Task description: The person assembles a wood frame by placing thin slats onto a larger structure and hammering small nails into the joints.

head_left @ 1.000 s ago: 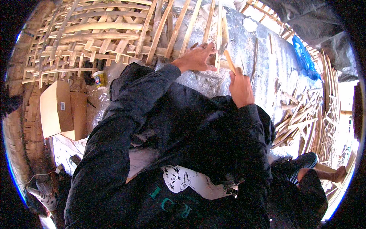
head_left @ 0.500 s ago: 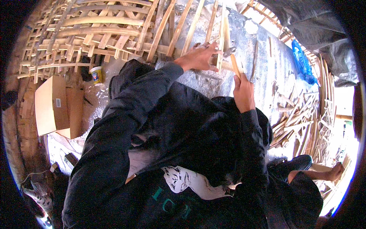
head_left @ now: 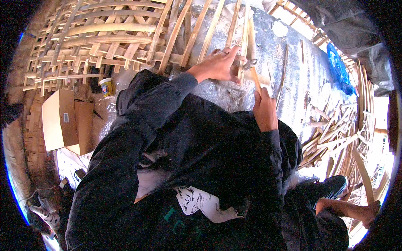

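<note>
Sheeting (head_left: 270, 48), silvery, creased and scuffed, lies beneath the work and runs off to the right. Lattice (head_left: 111, 30) of split strips fills the upper left, its loose ends fanning across the sheeting. A box (head_left: 59, 121) stands open at the left, with a small yellow tub (head_left: 107, 89) near it and a pale cable (head_left: 39, 190) below. On the right, a heap of strips (head_left: 335, 134) lies in a tangle below some blue plastic (head_left: 337, 71), and a black tarp (head_left: 351, 39) hangs in the upper corner. Bright light comes in at the far right, where another person's bare limb (head_left: 347, 207) shows.

The left hand (head_left: 218, 65) is at the near end of a slat (head_left: 245, 33), fingers bent and parted around it; I cannot tell whether they pinch it. The right hand (head_left: 266, 109) is closed on the handle of a hammer (head_left: 256, 80), whose head is just right of the slat, near that end.

Compared with a second ago, the right hand and hammer head sit lower, closer to the person's body, while the left hand has hardly moved. A curved strip (head_left: 363, 173) now slants above the other person's limb, where half a second ago none showed.
</note>
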Available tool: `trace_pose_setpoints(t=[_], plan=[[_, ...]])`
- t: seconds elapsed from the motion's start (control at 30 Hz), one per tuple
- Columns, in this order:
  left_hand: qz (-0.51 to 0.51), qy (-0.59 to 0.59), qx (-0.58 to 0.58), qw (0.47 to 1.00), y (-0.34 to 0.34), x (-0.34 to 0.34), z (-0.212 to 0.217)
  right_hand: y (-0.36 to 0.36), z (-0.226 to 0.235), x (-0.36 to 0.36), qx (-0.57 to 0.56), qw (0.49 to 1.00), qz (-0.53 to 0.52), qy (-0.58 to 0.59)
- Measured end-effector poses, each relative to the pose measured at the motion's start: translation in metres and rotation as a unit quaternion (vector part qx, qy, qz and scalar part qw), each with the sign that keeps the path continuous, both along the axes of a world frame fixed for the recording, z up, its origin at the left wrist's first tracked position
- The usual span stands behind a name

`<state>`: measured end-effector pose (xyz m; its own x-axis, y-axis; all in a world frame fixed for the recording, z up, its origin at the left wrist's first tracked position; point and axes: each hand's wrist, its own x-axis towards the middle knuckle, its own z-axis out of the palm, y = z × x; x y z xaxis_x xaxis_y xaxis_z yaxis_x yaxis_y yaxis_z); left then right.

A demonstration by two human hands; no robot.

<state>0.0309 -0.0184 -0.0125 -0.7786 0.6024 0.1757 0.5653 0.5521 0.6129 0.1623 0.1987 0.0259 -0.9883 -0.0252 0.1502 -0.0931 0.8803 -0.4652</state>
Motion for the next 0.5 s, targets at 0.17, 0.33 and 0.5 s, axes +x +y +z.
trace_pose_setpoints(t=[0.17, 0.33, 0.5], plan=[[0.006, 0.039, -0.015, 0.999, -0.001, 0.001, 0.003, 0.003, -0.001, -0.003, -0.091, 0.994, -0.055, -0.019], [-0.024, 0.090, -0.011, 0.996, 0.008, -0.012, 0.007, 0.023, -0.035, -0.013, -0.165, 0.981, -0.097, 0.040], [-0.031, 0.035, -0.010, 0.999, 0.017, -0.017, 0.017, 0.030, -0.049, -0.019, -0.216, 0.968, -0.126, -0.010]])
